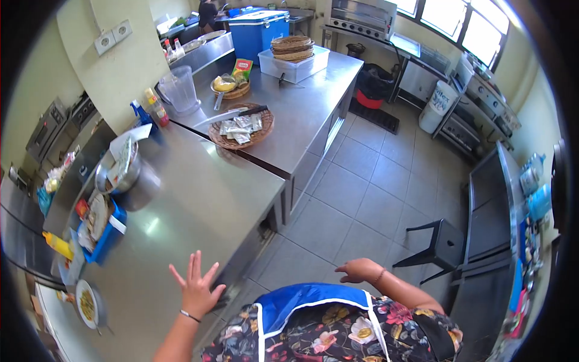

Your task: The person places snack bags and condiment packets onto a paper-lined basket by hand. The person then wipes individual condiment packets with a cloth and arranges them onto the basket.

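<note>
My left hand [196, 285] is spread open above the front edge of the steel counter [181, 211], holding nothing. My right hand [358, 271] is out over the floor beside the blue apron [313, 294], its fingers apart and no object in them. Left of my left hand, a white bowl [89, 303] with yellowish food stands on the counter. A blue tray [107, 236] with wrapped items lies farther up, next to a metal bowl [123, 172].
Beyond the near counter, a wicker basket [265, 130] holds packets and a knife. Behind it are a clear jug [181, 89], a plastic bin [295, 66] and a blue cooler [256, 36]. A dark stool [446, 244] stands on the tiled floor at right.
</note>
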`<state>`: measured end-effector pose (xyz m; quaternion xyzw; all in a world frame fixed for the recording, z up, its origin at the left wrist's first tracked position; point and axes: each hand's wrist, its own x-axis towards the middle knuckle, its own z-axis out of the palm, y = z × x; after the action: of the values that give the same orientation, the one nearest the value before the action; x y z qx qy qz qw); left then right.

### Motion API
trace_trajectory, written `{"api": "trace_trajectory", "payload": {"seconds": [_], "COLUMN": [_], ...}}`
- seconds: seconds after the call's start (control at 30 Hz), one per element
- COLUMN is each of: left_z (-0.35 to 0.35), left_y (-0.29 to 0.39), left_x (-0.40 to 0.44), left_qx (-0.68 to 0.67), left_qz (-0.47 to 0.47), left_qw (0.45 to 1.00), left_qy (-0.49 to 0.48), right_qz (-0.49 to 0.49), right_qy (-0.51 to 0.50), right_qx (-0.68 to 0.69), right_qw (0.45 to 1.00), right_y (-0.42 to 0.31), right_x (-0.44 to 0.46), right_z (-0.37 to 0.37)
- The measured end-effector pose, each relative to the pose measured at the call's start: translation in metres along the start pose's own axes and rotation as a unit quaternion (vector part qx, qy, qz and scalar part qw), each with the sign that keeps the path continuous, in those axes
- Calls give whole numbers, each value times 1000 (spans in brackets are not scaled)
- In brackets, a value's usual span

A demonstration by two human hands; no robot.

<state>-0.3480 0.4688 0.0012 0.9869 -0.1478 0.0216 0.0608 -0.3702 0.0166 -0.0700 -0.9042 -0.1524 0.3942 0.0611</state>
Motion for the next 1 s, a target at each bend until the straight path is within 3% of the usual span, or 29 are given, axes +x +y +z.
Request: {"api": "trace_trajectory", "payload": {"seconds": [0.07,0.17,0.27,0.37,0.47,0.5,0.6,0.67,0.73,0.8,0.83,0.87,0.93,1.0], "left_z": [8,24,31,87,93,82,35,66,76,67,81,152,173,126], "left_y": [20,42,59,35,34,40,116,121,146,192,206,197,242,302], "left_x": [17,59,120,192,248,265,268,298,314,318,330,373,388,352], "left_qx": [-5,13,-274,-445,-342,-218,-83,-43,-159,-170,-253,-318,-455,-499], "left_qz": [38,16,-115,-112,0,35,-61,57,235,258,271,356,339,334], "left_qw": [999,999,954,886,937,973,995,995,956,949,919,871,750,657], "left_qy": [-29,42,35,65,66,71,-17,67,79,-63,-132,-117,-338,-457], "right_qz": [46,121,153,163,160,159,169,161,163,161,131,102,116,139], "right_qy": [18,77,147,140,129,122,118,140,157,208,342,469,587,603], "right_qx": [45,107,169,220,243,247,259,270,298,359,402,433,384,319], "right_qw": [998,984,963,951,948,948,944,939,927,896,839,763,703,718], "right_y": [40,79,101,107,103,100,91,96,95,95,100,103,101,98], "right_x": [-29,-62,-76,-69,-54,-51,-47,-30,-24,-29,-13,4,5,1], "right_z": [20,37,57,72,81,74,65,61,46,22,23,23,-8,-33]}}
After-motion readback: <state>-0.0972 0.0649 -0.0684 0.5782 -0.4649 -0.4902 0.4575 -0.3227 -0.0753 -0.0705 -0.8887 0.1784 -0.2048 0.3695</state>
